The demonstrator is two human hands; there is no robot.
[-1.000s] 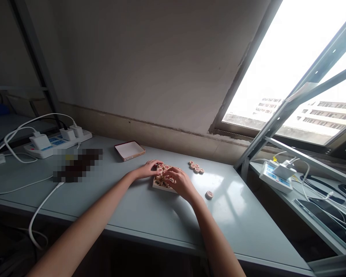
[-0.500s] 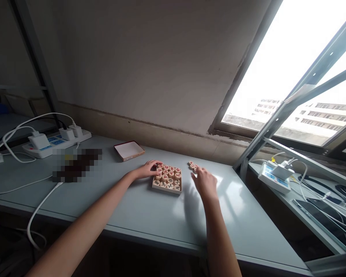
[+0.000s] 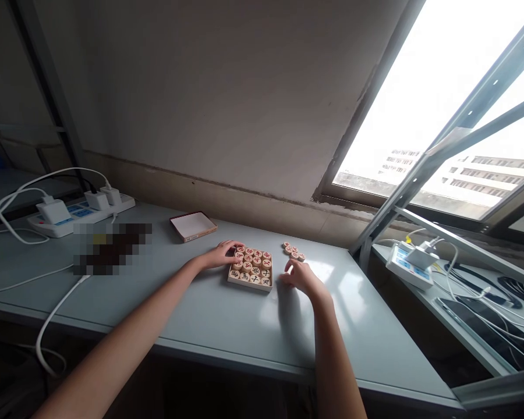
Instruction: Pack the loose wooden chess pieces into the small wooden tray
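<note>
A shallow box (image 3: 248, 283) filled with several round wooden chess pieces (image 3: 253, 267) sits on the grey table (image 3: 227, 320). My left hand (image 3: 219, 255) lies against the box's far left corner, fingers curled on its rim. My right hand (image 3: 302, 278) rests low on the table just right of the box, fingers pointing toward it. Whether it holds a piece is hidden. A small cluster of loose pieces (image 3: 293, 251) lies just beyond my right hand.
The box's lid (image 3: 192, 226) lies open side up at the back left. A power strip (image 3: 81, 210) with chargers and white cables sits far left. Another power strip (image 3: 408, 267) and cables lie on the lower shelf at right, past the table's edge.
My right hand left the top of the box, swung right over a single loose piece, and now sits beside the box. That single piece is no longer visible. My left hand stayed put.
</note>
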